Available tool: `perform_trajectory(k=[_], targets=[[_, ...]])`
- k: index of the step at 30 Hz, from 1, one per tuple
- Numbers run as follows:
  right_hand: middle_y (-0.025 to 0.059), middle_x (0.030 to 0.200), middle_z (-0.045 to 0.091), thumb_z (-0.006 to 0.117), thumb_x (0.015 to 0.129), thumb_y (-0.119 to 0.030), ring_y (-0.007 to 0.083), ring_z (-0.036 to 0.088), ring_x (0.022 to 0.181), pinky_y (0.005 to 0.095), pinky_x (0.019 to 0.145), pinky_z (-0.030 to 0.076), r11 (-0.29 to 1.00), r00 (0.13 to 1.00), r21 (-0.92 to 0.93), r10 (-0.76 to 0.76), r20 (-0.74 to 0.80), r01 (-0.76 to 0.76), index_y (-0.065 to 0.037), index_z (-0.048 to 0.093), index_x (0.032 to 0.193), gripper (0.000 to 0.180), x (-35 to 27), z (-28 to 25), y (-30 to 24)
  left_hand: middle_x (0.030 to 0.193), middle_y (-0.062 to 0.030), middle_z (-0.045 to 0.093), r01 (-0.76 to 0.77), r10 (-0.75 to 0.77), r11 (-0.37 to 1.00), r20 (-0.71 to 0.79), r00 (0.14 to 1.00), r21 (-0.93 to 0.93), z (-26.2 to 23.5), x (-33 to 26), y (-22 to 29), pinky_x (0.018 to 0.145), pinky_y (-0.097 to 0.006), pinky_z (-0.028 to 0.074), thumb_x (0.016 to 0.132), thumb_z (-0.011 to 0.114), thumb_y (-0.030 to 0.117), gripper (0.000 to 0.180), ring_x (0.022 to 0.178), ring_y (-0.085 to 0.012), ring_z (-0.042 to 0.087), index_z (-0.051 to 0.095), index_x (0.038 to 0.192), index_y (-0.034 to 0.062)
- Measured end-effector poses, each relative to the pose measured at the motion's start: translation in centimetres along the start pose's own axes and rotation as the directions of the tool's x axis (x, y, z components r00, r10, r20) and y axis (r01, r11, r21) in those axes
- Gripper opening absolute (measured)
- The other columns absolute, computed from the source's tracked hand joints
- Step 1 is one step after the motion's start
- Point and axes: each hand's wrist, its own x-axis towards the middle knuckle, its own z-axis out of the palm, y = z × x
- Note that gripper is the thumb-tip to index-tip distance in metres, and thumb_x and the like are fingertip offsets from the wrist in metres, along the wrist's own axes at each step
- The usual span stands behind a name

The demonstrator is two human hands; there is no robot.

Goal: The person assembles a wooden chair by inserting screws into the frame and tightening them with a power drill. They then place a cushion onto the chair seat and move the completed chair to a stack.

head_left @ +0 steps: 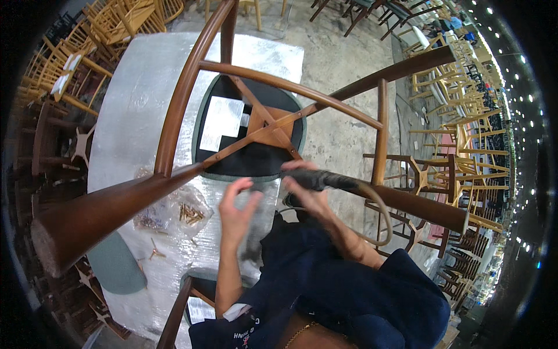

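On the plastic-wrapped surface [145, 70], chair [269, 123] lies upside down, seat [261, 168] underside up, legs splayed. Handling (judgement only): looks like solid wood, so prob. fairly heavy + stiff, awkward b/c of leg spread; smooth finish, poss. a bit slippery; frame tough, varnish could scratch. Padded seat edge likely gives a little. Best hold = mid-leg or a long rail, not the thin cross brace. Tool [317, 179]: rigid, prob. moderate wt.; grip round the body, fingers clear of the tip, mind the hose [386, 224] tugging.

Hands: right hand [308, 195] wrapped round tool, at seat's near edge; blurred, can't tell if tip touches chair. Left hand [235, 206] wide, thumb apart from fingers, nothing visible in it, just beside seat's near edge.

Looks: chair = mid-brown, semi-gloss, rounded rails, thick legs, X-shaped brace w/ small dark fixings; seat black underneath, grey-green rim, white label sheets [224, 119] on it. Tool = dark, approx. cylindrical, w/ tan-ish hose looping off right. Brass-coloured screws [190, 214] on clear plastic, left of left hand.
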Motion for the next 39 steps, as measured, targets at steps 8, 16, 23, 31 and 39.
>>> perform_trajectory(k=[8, 16, 23, 31, 39], targets=[[0.0164, 0.116, 0.074, 0.078, 0.089, 0.006, 0.0241, 0.073, 0.107, 0.04, 0.098, 0.06, 0.957, 0.876, 0.284, 0.087, -0.474, 0.058, 0.0, 0.056, 0.143, 0.058, 5.6, -2.3, 2.3, 0.141, -0.0176, 0.061, 0.036, 0.077, 0.968, -0.431, 0.899, 0.247, -6.6, 6.8, -11.0, 0.105, -0.04, 0.052, 0.087, 0.086, 0.005, 0.044, 0.133, -0.0295, 0.059, 0.069, 0.127, 0.0016], [0.0164, 0.114, 0.075, 0.082, 0.084, 0.005, 0.0245, 0.074, 0.103, 0.0379, 0.095, 0.061, 0.965, 0.86, 0.264, 0.137, -0.491, -0.003, 0.0, 0.06, 0.14, 0.06, 7.9, -2.3, 3.6, 0.111, -0.0047, 0.069, -0.169, 0.227, 0.938, -0.168, 0.959, 0.303, -9.4, 12.6, -17.9, 0.121, -0.037, 0.038, 0.084, 0.09, 0.012, 0.045, 0.109, -0.0151, 0.062, 0.07, 0.123, 0.0027], [0.0155, 0.116, 0.074, 0.083, 0.084, 0.002, 0.0234, 0.073, 0.105, 0.0382, 0.098, 0.059, 0.99, 0.92, 0.142, 0.051, -0.39, 0.005, -0.003, 0.061, 0.137, 0.058, 7.6, -2.4, 3.4, 0.109, -0.0061, 0.071, -0.173, 0.221, 0.956, -0.195, 0.956, 0.238, -9.0, 12.7, -18.6, 0.124, -0.036, 0.033, 0.084, 0.09, 0.011, 0.04, 0.119, -0.0181, 0.059, 0.071, 0.117, 0.0026], [0.0158, 0.116, 0.074, 0.085, 0.085, -0.003, 0.0234, 0.072, 0.108, 0.0397, 0.098, 0.059, 0.996, 0.934, 0.091, 0.048, -0.355, -0.016, -0.003, 0.06, 0.138, 0.059, 7.4, -2.1, 2.8, 0.112, -0.0087, 0.072, -0.064, 0.065, 0.998, -0.182, 0.981, 0.014, -9.1, 12.2, -17.6, 0.125, -0.036, 0.032, 0.083, 0.09, 0.01, 0.038, 0.139, -0.0222, 0.053, 0.071, 0.115, 0.0019], [0.009, 0.112, 0.074, 0.082, 0.089, 0.002, 0.0178, 0.069, 0.109, 0.035, 0.1, 0.056, 0.992, 0.892, 0.058, -0.073, -0.446, 0.11, -0.003, 0.059, 0.137, 0.054, 6.4, -0.7, 2.3, 0.115, -0.0102, 0.071, -0.111, 0.126, 0.989, -0.166, 0.978, 0.094, -9.2, 12.6, -17.6, 0.124, -0.038, 0.034, 0.082, 0.089, 0.008, 0.04, 0.133, -0.0213, 0.056, 0.071, 0.117, 0.0006]])
